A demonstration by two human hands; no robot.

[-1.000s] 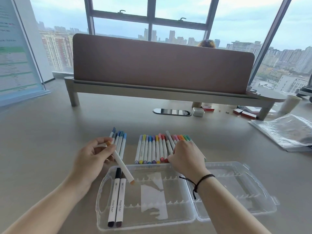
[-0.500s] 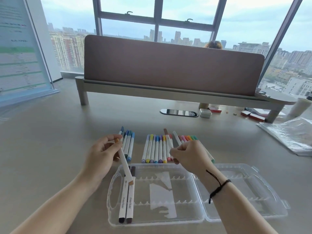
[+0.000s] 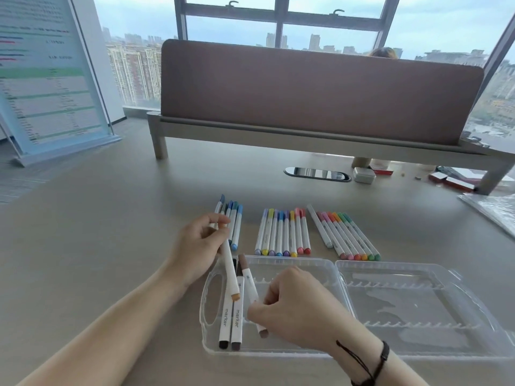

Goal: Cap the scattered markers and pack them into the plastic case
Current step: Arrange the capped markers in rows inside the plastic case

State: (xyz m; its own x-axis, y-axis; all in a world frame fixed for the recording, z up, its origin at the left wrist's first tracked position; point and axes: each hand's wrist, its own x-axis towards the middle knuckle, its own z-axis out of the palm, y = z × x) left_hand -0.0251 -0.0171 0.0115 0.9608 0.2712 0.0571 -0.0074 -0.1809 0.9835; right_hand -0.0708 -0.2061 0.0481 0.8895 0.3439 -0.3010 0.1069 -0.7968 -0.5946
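Note:
The clear plastic case (image 3: 418, 355) lies open on the table in front of me, two markers (image 3: 231, 321) with dark caps lying in its left half. My left hand (image 3: 195, 246) grips an orange-capped white marker (image 3: 230, 270) slanting down over the case's left edge. My right hand (image 3: 295, 307) pinches a brown-capped marker (image 3: 249, 280) over the left half, just right of the two packed ones. Behind the case lie a blue group of markers (image 3: 235, 221), a mixed-colour row (image 3: 282, 232) and a pink-to-green row (image 3: 348, 236).
A brown desk divider (image 3: 320, 93) on a raised grey shelf stands at the back. Near it lie a cable grommet (image 3: 317, 174), a small white box (image 3: 363, 175) and red boxes (image 3: 451, 181). A plastic bag (image 3: 493, 210) is at the right. A sign board (image 3: 47, 79) stands left.
My right hand has come back from the marker rows with a brown-capped marker and lowered it over the case's left half. My left hand still holds the orange-capped marker.

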